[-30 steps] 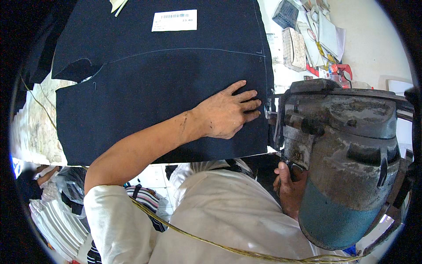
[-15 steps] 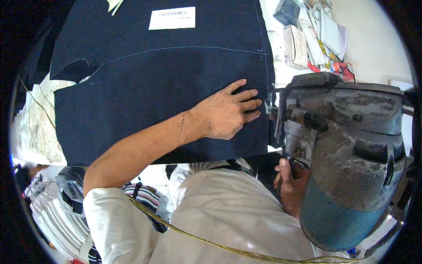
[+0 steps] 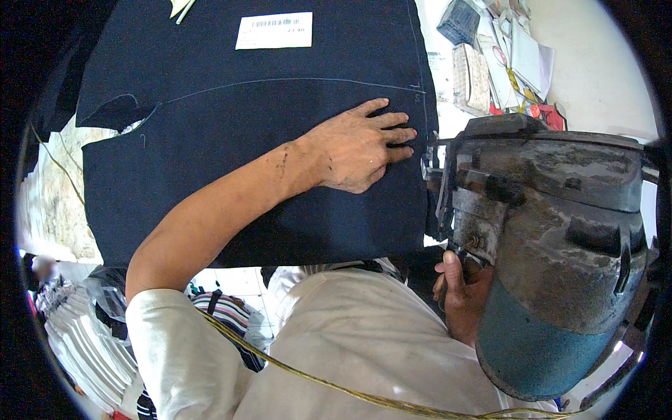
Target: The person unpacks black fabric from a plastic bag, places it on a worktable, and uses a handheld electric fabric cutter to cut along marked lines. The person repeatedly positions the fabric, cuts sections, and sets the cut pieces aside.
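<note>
My left hand [image 3: 360, 150] lies flat with fingers spread on dark navy cloth [image 3: 245, 182], close to its right edge. Chalk lines run across the cloth and down along that edge. At the right stands a cloth cutting machine [image 3: 560, 231] with a worn grey and blue motor housing. Its front meets the right edge of the cloth; the blade itself cannot be made out. My right hand [image 3: 465, 297] is wrapped round the machine's handle [image 3: 470, 260], thumb on top, partly hidden by the housing. A white barcode label [image 3: 274, 31] lies on the cloth.
A yellowish cable [image 3: 336, 381] crosses before my body to the machine. Beyond the machine lie papers and blocks [image 3: 470, 77] on the pale table [image 3: 588, 84]. Stacked white pieces [image 3: 87, 350] and striped fabric [image 3: 227, 315] sit at lower left. A blurred person [image 3: 43, 269] is far left.
My left hand has moved farther from my body across the cloth. The cloth sits slightly nearer to me in view. My right hand keeps its hold on the machine's handle.
</note>
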`<state>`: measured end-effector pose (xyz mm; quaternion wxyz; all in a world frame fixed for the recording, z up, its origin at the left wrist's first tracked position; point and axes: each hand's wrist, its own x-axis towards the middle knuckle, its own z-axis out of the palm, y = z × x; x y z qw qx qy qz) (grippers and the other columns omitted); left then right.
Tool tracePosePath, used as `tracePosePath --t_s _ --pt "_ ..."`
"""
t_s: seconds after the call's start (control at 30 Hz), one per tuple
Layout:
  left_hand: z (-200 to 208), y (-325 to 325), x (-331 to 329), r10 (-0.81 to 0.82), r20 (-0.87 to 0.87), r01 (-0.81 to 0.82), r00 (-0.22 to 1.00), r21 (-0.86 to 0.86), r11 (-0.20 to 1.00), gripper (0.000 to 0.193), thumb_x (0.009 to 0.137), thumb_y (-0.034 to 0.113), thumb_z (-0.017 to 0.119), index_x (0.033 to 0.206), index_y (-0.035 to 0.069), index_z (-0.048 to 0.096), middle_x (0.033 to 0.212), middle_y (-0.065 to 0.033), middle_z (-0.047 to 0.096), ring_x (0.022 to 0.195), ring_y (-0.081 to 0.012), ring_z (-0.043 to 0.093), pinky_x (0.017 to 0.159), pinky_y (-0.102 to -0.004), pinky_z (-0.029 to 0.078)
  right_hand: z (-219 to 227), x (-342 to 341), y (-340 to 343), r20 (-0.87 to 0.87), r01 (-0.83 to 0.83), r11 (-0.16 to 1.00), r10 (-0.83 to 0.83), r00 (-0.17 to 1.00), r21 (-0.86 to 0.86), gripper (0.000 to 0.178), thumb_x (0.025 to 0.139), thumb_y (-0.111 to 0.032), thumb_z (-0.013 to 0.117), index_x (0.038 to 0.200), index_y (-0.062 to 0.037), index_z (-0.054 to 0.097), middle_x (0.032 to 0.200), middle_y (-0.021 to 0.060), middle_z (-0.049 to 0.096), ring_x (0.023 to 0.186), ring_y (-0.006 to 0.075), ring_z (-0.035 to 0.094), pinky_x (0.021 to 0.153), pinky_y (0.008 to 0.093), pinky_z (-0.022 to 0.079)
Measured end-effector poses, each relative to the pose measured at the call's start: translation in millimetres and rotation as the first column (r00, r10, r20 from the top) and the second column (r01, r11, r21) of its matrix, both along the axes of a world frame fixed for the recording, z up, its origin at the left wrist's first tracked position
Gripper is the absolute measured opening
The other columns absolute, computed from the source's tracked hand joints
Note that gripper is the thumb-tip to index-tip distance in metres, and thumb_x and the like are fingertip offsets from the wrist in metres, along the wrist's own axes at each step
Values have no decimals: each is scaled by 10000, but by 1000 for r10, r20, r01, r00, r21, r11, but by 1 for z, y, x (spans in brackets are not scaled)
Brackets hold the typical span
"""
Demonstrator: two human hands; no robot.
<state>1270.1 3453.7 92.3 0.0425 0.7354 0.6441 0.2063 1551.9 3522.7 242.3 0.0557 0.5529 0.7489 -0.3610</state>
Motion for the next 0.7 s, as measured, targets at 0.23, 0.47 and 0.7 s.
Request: tracePosePath --t_s 0.23,0.47,0.7 --pt "-1 1 -2 -11 29 11 1000 2 1000 515 914 238 664 1411 106 668 1578 -96 547 1527 -307 421 1277 -556 301 -10 -6 -5 -111 40 997 -33 993 67 479 1060 -410 658 957 57 667 620 108 627 538 181 593 539 386 469" --pt "-2 -1 -1 -6 45 5 999 11 1000 522 903 247 674 1401 90 673 1564 -106 563 1522 -316 427 1274 -559 303 -11 -10 -1 -51 23 998 -20 998 63 566 1039 -481 672 830 42 715 579 106 624 527 177 593 515 345 435" --pt "-2 -1 -1 -7 57 7 998 -1 1000 522 900 255 679 1396 94 674 1578 -94 551 1522 -309 426 1286 -551 283 -18 -16 -4 -158 100 993 -89 983 62 528 1035 -453 695 829 33 703 567 102 613 500 174 578 501 342 429"
